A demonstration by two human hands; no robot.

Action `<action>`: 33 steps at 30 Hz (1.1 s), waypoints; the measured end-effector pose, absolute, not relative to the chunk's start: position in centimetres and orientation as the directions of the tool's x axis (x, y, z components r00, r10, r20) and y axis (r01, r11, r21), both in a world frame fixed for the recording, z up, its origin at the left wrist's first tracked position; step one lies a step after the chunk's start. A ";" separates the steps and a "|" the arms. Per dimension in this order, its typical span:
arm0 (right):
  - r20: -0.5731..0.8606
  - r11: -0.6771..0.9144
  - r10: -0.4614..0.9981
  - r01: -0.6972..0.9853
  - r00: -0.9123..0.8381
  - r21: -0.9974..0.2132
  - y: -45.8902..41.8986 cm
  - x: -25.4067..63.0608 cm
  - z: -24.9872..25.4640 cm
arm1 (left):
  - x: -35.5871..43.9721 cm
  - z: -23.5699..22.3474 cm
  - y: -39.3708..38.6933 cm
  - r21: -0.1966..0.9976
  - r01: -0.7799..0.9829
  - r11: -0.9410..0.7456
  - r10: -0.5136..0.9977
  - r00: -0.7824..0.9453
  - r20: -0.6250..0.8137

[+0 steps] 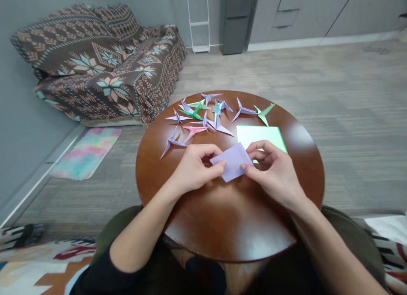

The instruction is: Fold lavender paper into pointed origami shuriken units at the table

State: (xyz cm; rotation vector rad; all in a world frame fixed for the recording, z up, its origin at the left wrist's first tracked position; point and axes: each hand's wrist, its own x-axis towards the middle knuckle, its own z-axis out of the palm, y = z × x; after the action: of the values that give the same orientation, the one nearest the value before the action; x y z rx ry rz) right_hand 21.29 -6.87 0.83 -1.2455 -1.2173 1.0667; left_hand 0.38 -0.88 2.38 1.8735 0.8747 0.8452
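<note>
A folded sheet of lilac paper (233, 161) is held just above the round brown wooden table (229, 227). My left hand (195, 167) pinches its left edge between thumb and fingers. My right hand (275, 172) pinches its right edge, fingers curled. Under my right hand's fingertips lies a stack of green paper sheets (259, 136). Several folded paper cranes (206, 114) in lilac, green, pink and teal lie spread across the far side of the table.
A sofa with a patterned brown throw (104, 61) stands at the back left. A pastel mat (87, 153) lies on the grey floor beside it. Grey cabinets (286, 15) and a white rack (199, 21) line the far wall.
</note>
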 end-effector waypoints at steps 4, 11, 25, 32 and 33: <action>0.066 0.061 0.992 0.044 0.109 -0.997 -6.7 21.7 1.0 | 0.2 2.5 -0.6 0.917 0.214 -0.338 0.852 0.484 0.201; 0.085 0.082 0.987 0.025 0.139 -0.996 -6.3 22.2 1.0 | 0.1 2.6 -0.2 0.928 0.201 -0.314 0.882 0.423 0.206; 0.163 0.171 0.985 0.227 -0.051 -0.959 -7.0 21.3 1.2 | 0.2 3.0 -0.6 0.909 0.250 -0.334 0.847 0.503 0.173; 0.287 0.325 0.945 0.341 -0.158 -0.882 -7.4 20.6 1.4 | 0.7 2.7 -1.5 0.948 0.198 -0.247 0.781 0.620 0.074; 0.300 0.336 0.941 0.350 -0.155 -0.874 -7.4 20.6 1.3 | 0.7 2.6 -1.5 0.951 0.193 -0.242 0.774 0.629 0.069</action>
State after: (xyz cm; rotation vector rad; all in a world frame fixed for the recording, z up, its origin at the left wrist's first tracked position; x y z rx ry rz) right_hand 20.58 -7.44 1.34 -1.1678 -1.6942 0.8190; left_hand 0.65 -1.51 2.60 1.7662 0.7868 0.6685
